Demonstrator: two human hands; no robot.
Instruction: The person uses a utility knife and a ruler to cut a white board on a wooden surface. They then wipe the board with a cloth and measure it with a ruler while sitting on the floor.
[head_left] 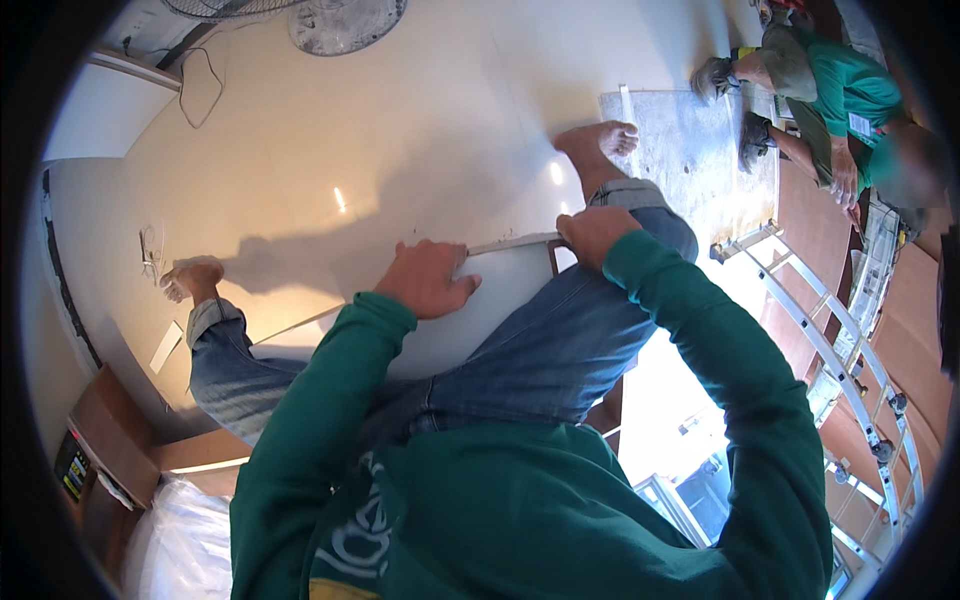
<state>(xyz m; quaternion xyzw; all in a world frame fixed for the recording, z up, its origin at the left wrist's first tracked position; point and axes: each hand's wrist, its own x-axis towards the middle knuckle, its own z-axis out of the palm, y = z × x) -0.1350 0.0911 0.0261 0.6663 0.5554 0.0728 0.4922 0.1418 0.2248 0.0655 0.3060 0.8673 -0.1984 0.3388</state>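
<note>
A white panel (405, 345) lies between my spread legs, its pale far edge running crosswise under both hands. My left hand (428, 278) is curled over that edge, with the fingers bent on the far side and the thumb on the near face. Farther right, my right hand (600, 235) grips the same edge close to my right knee; its fingertips are partly hidden. A rough, whitish stretch of the edge shows between the two hands. My bare feet (192, 280) rest wide apart on the cream surface.
Toward the upper right, a co-worker in a green shirt (850, 85) crouches beside a dusty grey sheet (690, 150). An aluminium ladder (835, 330) stands at the right. A fan (345, 22) is at the top, clear plastic wrapping (185, 540) at lower left.
</note>
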